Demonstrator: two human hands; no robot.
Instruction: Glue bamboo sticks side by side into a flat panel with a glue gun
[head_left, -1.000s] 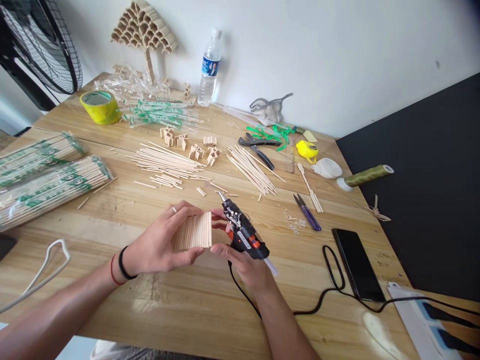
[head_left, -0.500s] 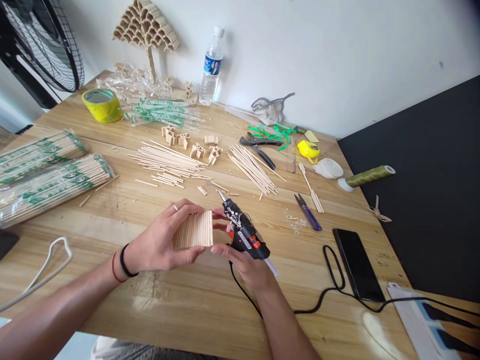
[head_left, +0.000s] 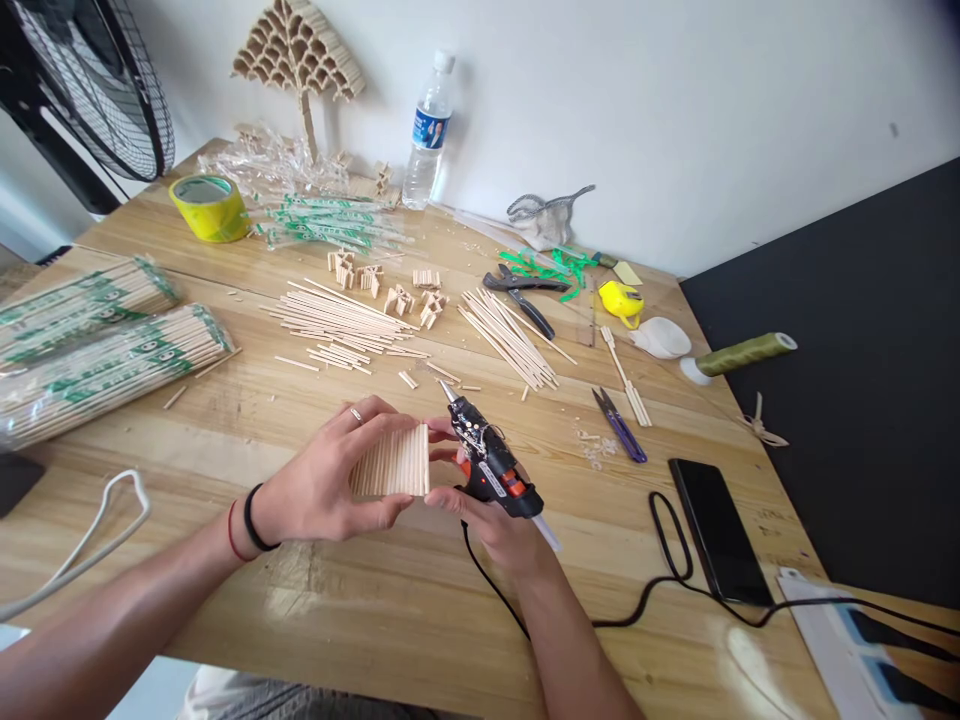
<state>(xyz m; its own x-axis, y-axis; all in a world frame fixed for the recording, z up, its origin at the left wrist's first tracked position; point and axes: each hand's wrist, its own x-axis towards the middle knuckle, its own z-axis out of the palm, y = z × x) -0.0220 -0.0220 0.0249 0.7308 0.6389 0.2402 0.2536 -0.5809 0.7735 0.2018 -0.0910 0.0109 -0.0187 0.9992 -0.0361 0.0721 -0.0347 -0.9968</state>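
Observation:
My left hand [head_left: 330, 480] is closed around a small panel of wooden sticks [head_left: 391, 462] laid side by side, thumb at the lower edge and fingers along the upper one. At the panel's right edge, my right hand [head_left: 487, 525] has its thumb and fingertips close against the wood. That same hand holds a black hot glue gun [head_left: 491, 455], its nozzle pointing up and to the left, a glue stick poking out of the back. Part of the right-hand fingers is hidden behind the gun. Loose sticks [head_left: 345, 320] lie beyond the hands.
Small stick pieces [head_left: 400, 299] and another stick pile [head_left: 510, 340] lie farther back. Purple snips [head_left: 619, 425], a phone [head_left: 718, 530] and the gun's black cord [head_left: 637, 610] are on the right. Bagged sticks [head_left: 112, 375] and yellow tape [head_left: 210, 210] sit left; a water bottle [head_left: 429, 135] stands behind.
The view has shifted very slightly, so everything sits a little farther right. Both hands keep their hold on the panel and glue gun.

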